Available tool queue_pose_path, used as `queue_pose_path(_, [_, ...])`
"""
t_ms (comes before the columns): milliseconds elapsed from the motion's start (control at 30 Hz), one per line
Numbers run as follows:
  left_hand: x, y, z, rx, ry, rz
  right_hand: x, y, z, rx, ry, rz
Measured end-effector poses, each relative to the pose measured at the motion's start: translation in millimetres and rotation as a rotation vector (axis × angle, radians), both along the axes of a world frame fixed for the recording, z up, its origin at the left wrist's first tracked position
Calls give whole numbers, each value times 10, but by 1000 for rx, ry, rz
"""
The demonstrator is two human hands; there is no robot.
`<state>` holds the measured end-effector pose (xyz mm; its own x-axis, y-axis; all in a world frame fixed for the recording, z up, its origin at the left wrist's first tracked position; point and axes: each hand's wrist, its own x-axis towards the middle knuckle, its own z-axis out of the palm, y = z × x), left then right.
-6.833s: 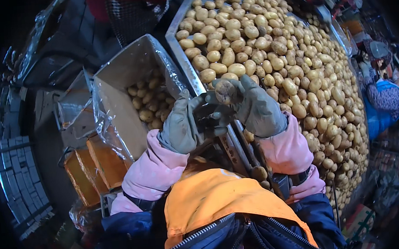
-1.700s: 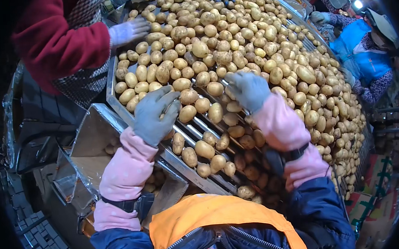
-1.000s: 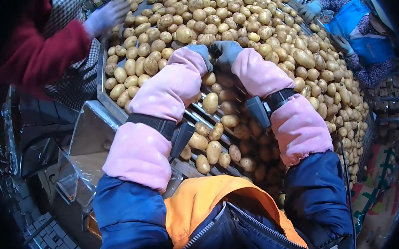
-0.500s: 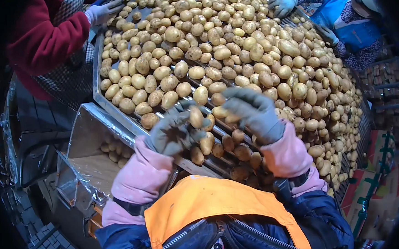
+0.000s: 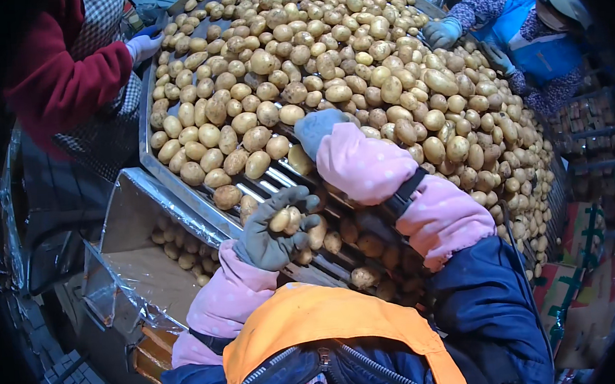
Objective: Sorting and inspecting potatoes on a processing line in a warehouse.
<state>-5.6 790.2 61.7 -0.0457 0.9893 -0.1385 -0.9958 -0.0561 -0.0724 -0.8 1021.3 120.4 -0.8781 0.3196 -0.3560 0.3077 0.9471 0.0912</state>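
Observation:
My left hand (image 5: 271,236), in a grey work glove, is turned palm up near the front edge of the sorting table. Its curled fingers cup a couple of small potatoes (image 5: 285,220). Farther out, my right hand (image 5: 318,129), gloved in grey-blue, reaches across to the left over the heap, back of the hand up. A potato (image 5: 298,159) lies on the metal rollers (image 5: 271,180) right beside it. The right fingers are mostly hidden, so whether they grip anything does not show. More potatoes (image 5: 370,244) lie in shadow between my arms.
The heap of potatoes (image 5: 450,113) covers most of the metal-rimmed table (image 5: 148,142). A plastic-lined carton (image 5: 139,262) with potatoes stands at left. One co-worker in a red sleeve (image 5: 82,82) works far left, another in a blue apron (image 5: 542,54) far right. Taped cartons (image 5: 574,295) stand right.
My right hand has swung left and away from me across the heap. My left hand has lowered slightly and turned palm up with small potatoes in it. The co-worker's gloved hand at left has drawn back.

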Motion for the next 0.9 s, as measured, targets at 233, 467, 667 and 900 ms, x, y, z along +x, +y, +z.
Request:
queue_pose_path(233, [-22,26,125,-150,123,185,611,-320,363,-639,415,-269])
queue_pose_path(467, [-86,80,170,213,-240,19,590,835,52,174,33,-125])
queue_pose_path(667, [-140,146,274,137,-69,29,414,1100,7,137,-103,9])
queue_pose_path(900, [-59,338,325,23,-255,37,751,518,589,-562,262,-286])
